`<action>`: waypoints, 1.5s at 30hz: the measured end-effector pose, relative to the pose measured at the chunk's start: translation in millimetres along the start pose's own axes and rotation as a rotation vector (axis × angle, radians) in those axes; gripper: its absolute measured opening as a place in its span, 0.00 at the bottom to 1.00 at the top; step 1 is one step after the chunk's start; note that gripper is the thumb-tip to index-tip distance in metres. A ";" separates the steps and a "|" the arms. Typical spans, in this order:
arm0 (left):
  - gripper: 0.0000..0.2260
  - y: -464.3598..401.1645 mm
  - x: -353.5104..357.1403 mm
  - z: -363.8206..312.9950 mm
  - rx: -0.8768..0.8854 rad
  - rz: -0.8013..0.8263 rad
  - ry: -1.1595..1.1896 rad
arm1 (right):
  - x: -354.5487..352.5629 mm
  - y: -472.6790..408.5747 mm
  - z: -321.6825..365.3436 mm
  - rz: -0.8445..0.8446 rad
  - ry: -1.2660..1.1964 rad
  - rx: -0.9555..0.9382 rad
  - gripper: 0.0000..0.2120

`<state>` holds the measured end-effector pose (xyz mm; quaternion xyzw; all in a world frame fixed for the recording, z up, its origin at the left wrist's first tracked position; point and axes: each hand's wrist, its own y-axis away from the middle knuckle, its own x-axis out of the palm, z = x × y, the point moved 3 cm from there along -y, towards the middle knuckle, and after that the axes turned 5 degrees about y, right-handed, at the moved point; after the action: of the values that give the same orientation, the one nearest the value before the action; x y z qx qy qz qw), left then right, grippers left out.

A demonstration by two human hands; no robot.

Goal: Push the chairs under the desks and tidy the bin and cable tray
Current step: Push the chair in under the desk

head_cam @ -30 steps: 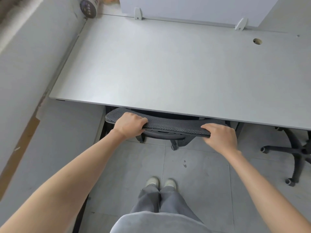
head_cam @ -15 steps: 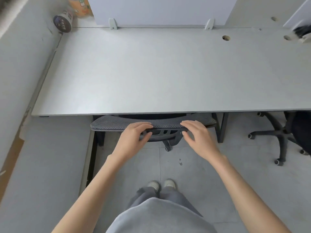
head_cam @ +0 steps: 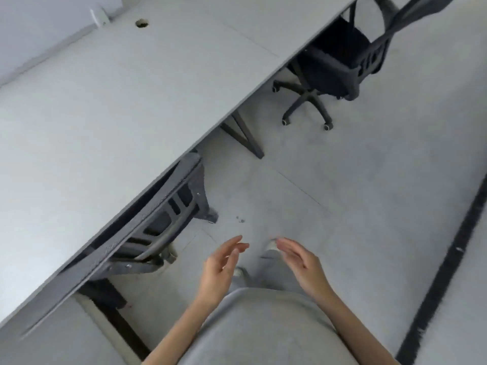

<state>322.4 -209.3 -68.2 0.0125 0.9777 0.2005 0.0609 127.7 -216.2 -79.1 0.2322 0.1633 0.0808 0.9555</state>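
A grey mesh-backed chair (head_cam: 168, 206) stands tucked under the long grey desk (head_cam: 110, 101), only its backrest showing past the desk edge. A second black office chair (head_cam: 340, 64) stands at the upper right, its seat partly under the desk and its wheeled base out on the floor. My left hand (head_cam: 221, 264) and my right hand (head_cam: 300, 262) hang in front of my body with fingers relaxed, holding nothing, well clear of the first chair. No bin or cable tray is in view.
A black desk leg (head_cam: 247, 138) slants down between the two chairs. A dark strip (head_cam: 445, 270) runs along the grey tiled floor at the right. A cable hole (head_cam: 141, 22) sits in the desk top near a white divider.
Both hands have let go of the grey chair's backrest and drawn back toward my body. The view has swung right, bringing the black chair into sight.
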 end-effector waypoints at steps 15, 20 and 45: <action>0.14 -162.7 243.7 -106.7 0.162 0.536 -0.325 | -247.9 15.1 -87.5 -0.789 -0.400 0.227 0.15; 0.14 -194.2 294.7 -126.6 0.095 0.482 -0.299 | -366.5 -35.3 -64.0 -0.845 -0.394 0.108 0.14; 0.12 -528.4 845.3 -358.7 0.281 0.713 -0.267 | -834.4 -249.5 -151.0 -0.897 -0.475 0.278 0.15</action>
<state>-560.8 -793.9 -45.5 0.3848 0.9135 0.0699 0.1118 -684.4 -564.6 -94.1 0.2761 0.0345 -0.4133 0.8670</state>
